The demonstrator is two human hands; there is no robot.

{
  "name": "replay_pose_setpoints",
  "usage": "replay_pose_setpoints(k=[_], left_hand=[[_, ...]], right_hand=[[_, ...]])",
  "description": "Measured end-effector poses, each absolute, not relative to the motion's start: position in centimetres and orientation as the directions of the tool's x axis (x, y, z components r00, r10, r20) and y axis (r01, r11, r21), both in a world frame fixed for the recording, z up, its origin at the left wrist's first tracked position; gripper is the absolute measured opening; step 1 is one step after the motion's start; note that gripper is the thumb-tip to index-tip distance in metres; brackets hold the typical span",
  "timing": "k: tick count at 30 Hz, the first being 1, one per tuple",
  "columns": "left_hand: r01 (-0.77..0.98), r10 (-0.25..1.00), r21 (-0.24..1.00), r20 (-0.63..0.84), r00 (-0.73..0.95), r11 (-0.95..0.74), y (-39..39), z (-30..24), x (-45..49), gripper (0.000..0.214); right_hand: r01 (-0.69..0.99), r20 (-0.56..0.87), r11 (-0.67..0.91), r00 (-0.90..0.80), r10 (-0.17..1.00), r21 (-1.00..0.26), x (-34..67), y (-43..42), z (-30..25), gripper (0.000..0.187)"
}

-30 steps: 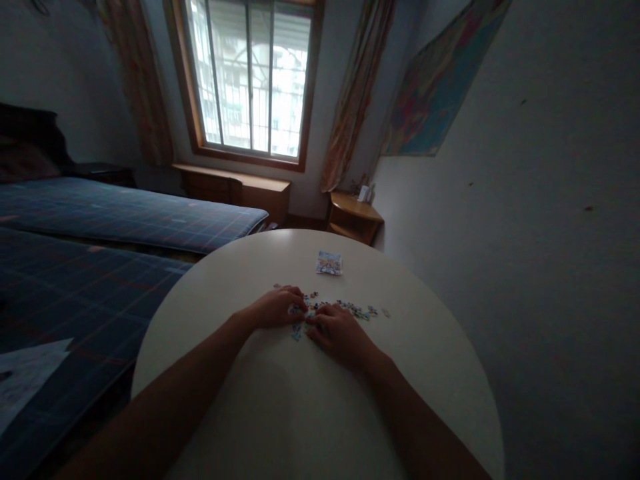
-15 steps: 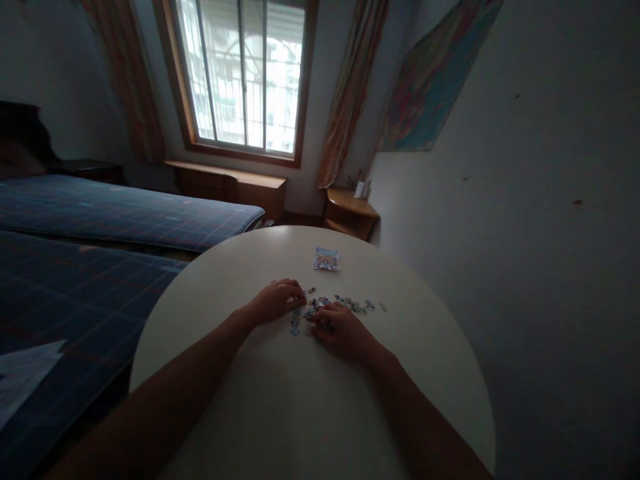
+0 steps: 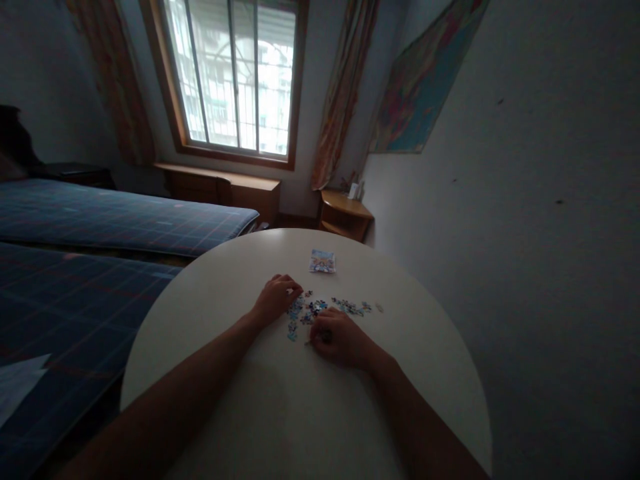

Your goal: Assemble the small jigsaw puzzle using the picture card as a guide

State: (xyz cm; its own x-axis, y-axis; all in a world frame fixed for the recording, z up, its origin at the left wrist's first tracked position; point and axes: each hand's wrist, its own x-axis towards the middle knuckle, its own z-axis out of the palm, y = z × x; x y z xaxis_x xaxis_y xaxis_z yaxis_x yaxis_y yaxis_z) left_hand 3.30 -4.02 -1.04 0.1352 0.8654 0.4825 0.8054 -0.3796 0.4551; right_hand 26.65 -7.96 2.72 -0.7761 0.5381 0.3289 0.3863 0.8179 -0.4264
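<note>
Scattered at frame centre on smooth, round white table [image 3: 225,287]: tiny flat multicoloured puzzle pieces [image 3: 350,307], left hand [image 3: 275,300] and right hand [image 3: 339,337] curled over them, grasp impossible to tell; left, plaid bed [image 3: 100,220]; above, barred window [image 3: 235,73]

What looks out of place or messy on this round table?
Nothing looks damaged or spilled. Small puzzle pieces lie scattered loosely by the left hand and right hand on the white table, and a small printed packet sits slightly askew beyond them.

White table [image 3: 310,413] — blue-speckled puzzle pieces [image 3: 320,308]; blue plaid bed [image 3: 100,227] — orange curtains [image 3: 340,100].
</note>
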Motion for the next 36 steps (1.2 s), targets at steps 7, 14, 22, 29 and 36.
replay_pose_setpoints(k=[7,14,22,29,36], left_hand=[[0.870,0.884,0.444,0.466,-0.018,-0.216,-4.2,-1.2,2.4,0.024],[0.899,0.907,0.431,0.404,-0.117,-0.076,-4.5,-1.1,1.0,0.028],[0.915,0.913,0.402,0.354,-0.201,0.046,-5.3,-1.0,-0.1,0.024],[0.938,0.945,0.345,0.312,-0.097,-0.017,-5.6,-1.4,1.0,0.038],[0.941,0.968,0.270,0.199,0.154,-0.205,-7.3,-1.6,4.0,0.070]], right_hand=[[0.364,0.368,0.827,-0.766,0.528,-0.429,26.7,-7.8,2.7,0.011],[0.298,0.299,0.849,-0.842,0.450,-0.437,26.6,-7.6,2.9,0.007],[0.704,0.036,0.634,-0.660,0.751,-0.318,28.5,-5.4,2.6,0.089],[0.765,-0.052,0.579,-0.615,0.787,-0.284,28.4,-4.7,1.8,0.090],[0.795,-0.093,0.554,-0.588,0.803,-0.247,28.4,-5.4,1.9,0.095]])
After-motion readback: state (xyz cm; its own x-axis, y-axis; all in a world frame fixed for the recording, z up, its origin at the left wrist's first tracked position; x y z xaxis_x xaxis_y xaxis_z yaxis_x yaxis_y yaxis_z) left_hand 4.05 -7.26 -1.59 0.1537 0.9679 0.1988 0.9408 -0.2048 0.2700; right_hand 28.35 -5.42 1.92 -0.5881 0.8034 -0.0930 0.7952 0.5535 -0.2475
